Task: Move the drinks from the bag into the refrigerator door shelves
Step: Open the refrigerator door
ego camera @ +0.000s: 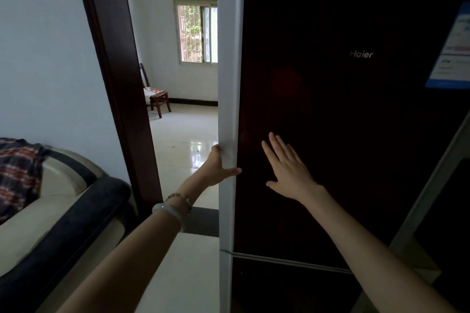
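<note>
The refrigerator's upper door point(343, 114) fills the right half of the view, dark glossy front with a Haier logo and a silver left edge. My left hand point(216, 168) grips that silver edge, fingers wrapped behind it and thumb on the front. Flat on the dark panel lies my right hand point(287, 168), fingers spread, holding nothing. Whether the door is shut or slightly ajar I cannot tell. No bag, drinks or door shelves are visible.
A lower fridge door point(279, 287) sits beneath a silver seam. A sofa point(63, 211) with a patterned cloth stands at the left. A dark door frame point(114, 71) opens onto a tiled room with a wooden chair point(157, 99) and a window. A blue label point(455, 53) is stuck at the door's right.
</note>
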A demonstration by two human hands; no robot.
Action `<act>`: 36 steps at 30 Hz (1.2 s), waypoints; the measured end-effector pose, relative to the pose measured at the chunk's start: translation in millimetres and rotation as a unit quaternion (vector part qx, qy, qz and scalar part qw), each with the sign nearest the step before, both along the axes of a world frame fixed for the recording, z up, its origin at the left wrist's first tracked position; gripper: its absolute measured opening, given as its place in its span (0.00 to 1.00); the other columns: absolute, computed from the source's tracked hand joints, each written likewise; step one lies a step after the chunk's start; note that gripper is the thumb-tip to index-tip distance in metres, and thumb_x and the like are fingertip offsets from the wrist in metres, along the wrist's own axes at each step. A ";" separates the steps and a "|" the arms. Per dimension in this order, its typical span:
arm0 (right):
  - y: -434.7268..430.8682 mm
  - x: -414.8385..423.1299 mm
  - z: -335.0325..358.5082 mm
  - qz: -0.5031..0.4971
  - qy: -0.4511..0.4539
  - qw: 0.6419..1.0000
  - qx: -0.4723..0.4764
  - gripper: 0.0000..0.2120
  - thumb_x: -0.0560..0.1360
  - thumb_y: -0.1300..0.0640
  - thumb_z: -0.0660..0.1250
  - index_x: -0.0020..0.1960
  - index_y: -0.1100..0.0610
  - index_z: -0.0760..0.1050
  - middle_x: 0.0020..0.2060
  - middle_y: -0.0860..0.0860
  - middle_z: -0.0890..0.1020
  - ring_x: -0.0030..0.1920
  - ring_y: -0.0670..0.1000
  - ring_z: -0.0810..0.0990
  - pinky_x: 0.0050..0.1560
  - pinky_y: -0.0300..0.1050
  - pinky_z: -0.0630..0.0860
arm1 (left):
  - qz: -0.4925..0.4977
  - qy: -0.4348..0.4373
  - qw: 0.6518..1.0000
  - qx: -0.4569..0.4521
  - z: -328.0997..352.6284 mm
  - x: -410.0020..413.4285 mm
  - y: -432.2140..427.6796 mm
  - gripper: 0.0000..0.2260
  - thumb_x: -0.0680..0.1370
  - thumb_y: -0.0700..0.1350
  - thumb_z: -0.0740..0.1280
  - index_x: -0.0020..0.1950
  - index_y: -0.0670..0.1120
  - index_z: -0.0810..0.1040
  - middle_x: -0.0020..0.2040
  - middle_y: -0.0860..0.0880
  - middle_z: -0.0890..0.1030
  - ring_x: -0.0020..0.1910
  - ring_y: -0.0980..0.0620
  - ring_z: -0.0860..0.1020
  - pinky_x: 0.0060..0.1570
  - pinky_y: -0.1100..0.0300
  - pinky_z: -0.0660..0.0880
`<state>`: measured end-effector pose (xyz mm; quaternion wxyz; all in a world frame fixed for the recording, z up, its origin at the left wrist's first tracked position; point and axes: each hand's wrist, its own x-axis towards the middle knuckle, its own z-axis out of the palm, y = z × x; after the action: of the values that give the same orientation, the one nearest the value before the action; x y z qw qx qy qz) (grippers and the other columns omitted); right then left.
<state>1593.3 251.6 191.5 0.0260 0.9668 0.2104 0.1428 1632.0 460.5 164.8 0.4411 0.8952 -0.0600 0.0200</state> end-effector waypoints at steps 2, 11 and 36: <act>-1.2 0.1 2.8 -0.001 0.015 1.000 -0.003 0.49 0.72 0.50 0.69 0.74 0.55 0.33 0.73 0.54 0.32 0.73 0.52 0.32 0.74 0.52 0.40 | 0.004 0.001 1.000 0.001 -1.2 -0.5 -2.5 0.41 0.71 0.48 0.74 0.72 0.40 0.51 0.71 0.42 0.62 0.70 0.43 0.63 0.65 0.53 0.67; 9.7 -27.8 11.3 -0.014 0.070 0.997 0.005 0.48 0.73 0.51 0.68 0.73 0.50 0.32 0.71 0.57 0.28 0.71 0.56 0.29 0.72 0.57 0.39 | -0.004 -0.016 1.000 -0.018 -8.3 -24.1 -1.2 0.39 0.70 0.48 0.75 0.70 0.41 0.53 0.67 0.44 0.64 0.67 0.45 0.65 0.65 0.53 0.68; -24.4 -290.2 -44.5 0.072 -0.045 0.993 0.087 0.38 0.77 0.55 0.61 0.74 0.50 0.37 0.73 0.55 0.34 0.74 0.57 0.42 0.70 0.52 0.44 | -0.212 -0.177 0.947 0.161 -50.3 -304.1 -37.7 0.48 0.74 0.51 0.70 0.74 0.53 0.31 0.77 0.55 0.37 0.74 0.61 0.41 0.74 0.56 0.50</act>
<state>1303.1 227.2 147.0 -0.0588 0.9401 0.2653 0.2057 1328.0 422.8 114.5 0.2672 0.9031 -0.3280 0.0739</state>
